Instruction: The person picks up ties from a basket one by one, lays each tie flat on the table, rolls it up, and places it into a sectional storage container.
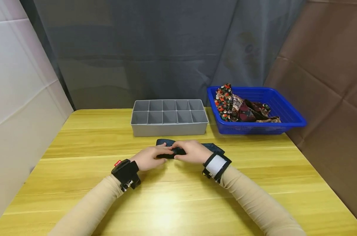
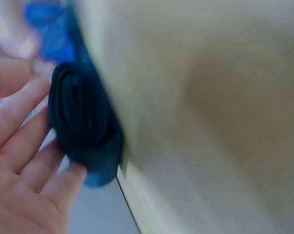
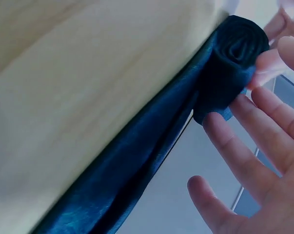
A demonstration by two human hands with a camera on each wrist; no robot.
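A dark blue tie (image 1: 216, 147) lies flat on the yellow wooden table (image 1: 166, 203), and one end of it is wound into a tight roll (image 1: 175, 151). My left hand (image 1: 162, 154) cups the roll (image 2: 83, 126), its fingers (image 2: 25, 131) curved round it. My right hand (image 1: 182, 152) touches the roll (image 3: 234, 58) from the other side with nearly straight fingers (image 3: 234, 141), thumb held apart. The unrolled length (image 3: 132, 165) runs away along the table. In the head view the hands hide most of the roll.
A grey organizer tray (image 1: 169, 129) with several empty compartments stands just behind the hands. To its right a blue plastic basket (image 1: 289, 113) holds several patterned ties (image 1: 237, 108). A grey curtain hangs behind the table, a white wall stands left and a brown one right.
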